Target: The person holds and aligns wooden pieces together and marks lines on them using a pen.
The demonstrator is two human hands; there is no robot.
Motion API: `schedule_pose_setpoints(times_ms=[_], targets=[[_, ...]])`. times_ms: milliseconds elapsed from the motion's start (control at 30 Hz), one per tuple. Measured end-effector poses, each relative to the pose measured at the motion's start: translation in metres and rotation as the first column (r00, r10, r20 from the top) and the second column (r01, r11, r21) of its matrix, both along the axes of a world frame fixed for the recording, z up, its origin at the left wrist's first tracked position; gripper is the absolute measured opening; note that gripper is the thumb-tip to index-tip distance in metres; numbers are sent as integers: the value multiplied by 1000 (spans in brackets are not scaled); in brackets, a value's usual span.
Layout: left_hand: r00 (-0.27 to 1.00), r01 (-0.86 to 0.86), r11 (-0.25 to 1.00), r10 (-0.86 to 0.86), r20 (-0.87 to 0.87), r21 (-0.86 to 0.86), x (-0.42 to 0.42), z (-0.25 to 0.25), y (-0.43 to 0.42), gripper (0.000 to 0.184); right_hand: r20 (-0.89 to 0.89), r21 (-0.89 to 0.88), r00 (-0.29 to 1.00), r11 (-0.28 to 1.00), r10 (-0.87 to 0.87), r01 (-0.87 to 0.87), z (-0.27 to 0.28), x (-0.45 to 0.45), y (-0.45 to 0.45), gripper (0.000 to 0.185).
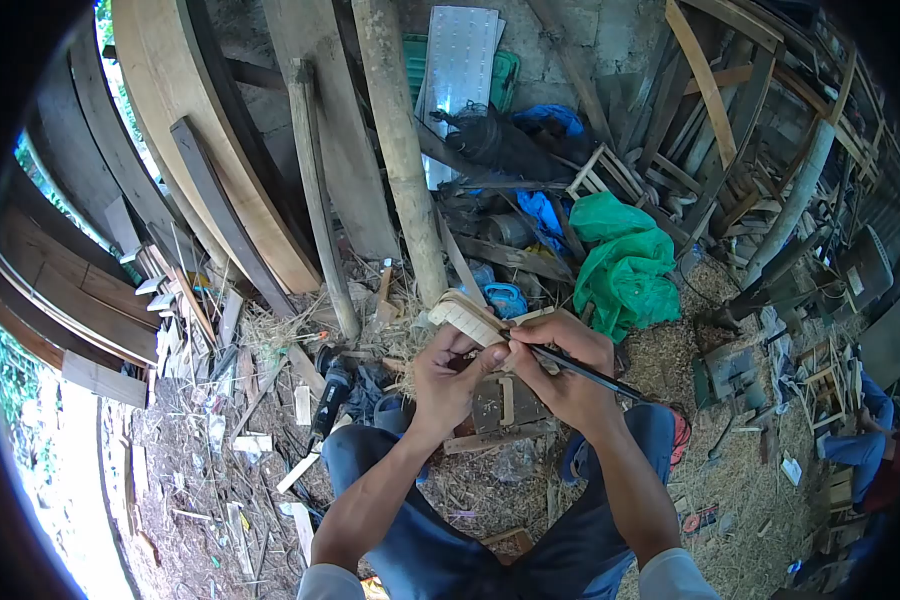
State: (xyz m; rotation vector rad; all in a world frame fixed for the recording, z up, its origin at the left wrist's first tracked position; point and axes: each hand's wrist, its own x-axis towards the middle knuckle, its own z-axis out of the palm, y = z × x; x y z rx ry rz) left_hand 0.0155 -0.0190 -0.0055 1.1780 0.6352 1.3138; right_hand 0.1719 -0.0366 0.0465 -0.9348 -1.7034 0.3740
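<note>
My left hand (448, 378) is closed around a pale, curved piece of wood (462, 315), held up in front of my knees. The wood's side has a row of ridges or notches. My right hand (568, 368) grips a long, slender dark tool (598, 378), with its tip against or very near the wood. Whether it is a file or a chisel I cannot tell. Both hands almost meet at the right end of the wood. Beneath them, a low wooden block (505, 408) sits between my feet, partly hidden by my arms.
A black power tool, apparently an angle grinder (332, 398), lies left of my knee. Wood scraps and shavings cover the ground. Boards (210, 130) and a pole (400, 150) lean ahead. Green plastic sheeting (625, 265) lies ahead right. Another person's leg (860, 445) shows far right.
</note>
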Motion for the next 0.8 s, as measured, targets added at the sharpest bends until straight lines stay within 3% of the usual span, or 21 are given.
schedule_pose_setpoints(times_ms=[467,567,800], targets=[[1000,13,1000,-13,1,18,0,-1,1,39,-14,-39,1000,999,-7,6,0,-1,-1,12],[1000,20,999,-20,-5,31,0,1,0,39,-86,-75,996,997,-19,12,-2,0,-2,16],[999,10,999,-9,-38,42,2,-1,-3,38,-65,-5,998,1000,-5,5,-2,-1,-2,15]])
